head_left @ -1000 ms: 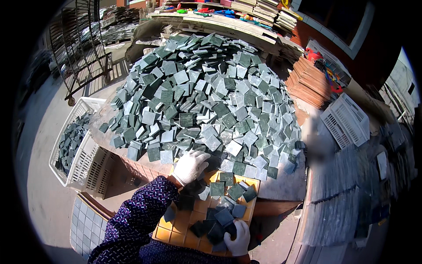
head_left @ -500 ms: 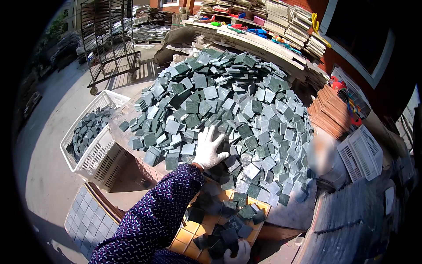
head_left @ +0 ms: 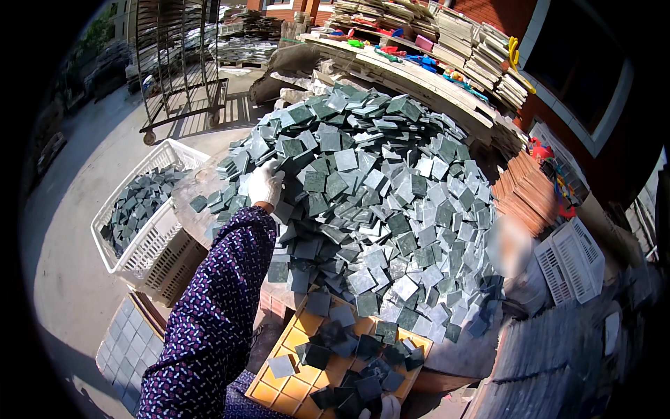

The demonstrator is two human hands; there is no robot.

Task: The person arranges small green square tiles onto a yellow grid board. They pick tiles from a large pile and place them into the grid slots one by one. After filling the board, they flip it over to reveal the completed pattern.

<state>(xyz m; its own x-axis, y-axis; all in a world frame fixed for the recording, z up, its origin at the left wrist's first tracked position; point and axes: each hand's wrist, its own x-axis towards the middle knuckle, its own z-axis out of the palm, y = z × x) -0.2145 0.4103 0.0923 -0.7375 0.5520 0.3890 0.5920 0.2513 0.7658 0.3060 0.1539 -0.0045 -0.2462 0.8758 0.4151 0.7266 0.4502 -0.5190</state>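
Left hand: the gloved left hand (head_left: 264, 184) had moved from the pile's lower middle, fingers splayed half a second earlier, up to its left flank; I couldn't tell whether it pinched a tile.
Right hand: only white fingertips of the right hand (head_left: 391, 406) showed at the lower edge, less than before, beside dark tiles; their grip was hidden from me.
Tile pile: the green-grey tile pile (head_left: 412, 230) lay heaped behind the yellow tray (head_left: 285, 399).
Yellow tray: loose tiles covered much of it; a pale square tile (head_left: 281, 366) now showed, clear of the patterned sleeve (head_left: 209, 314).
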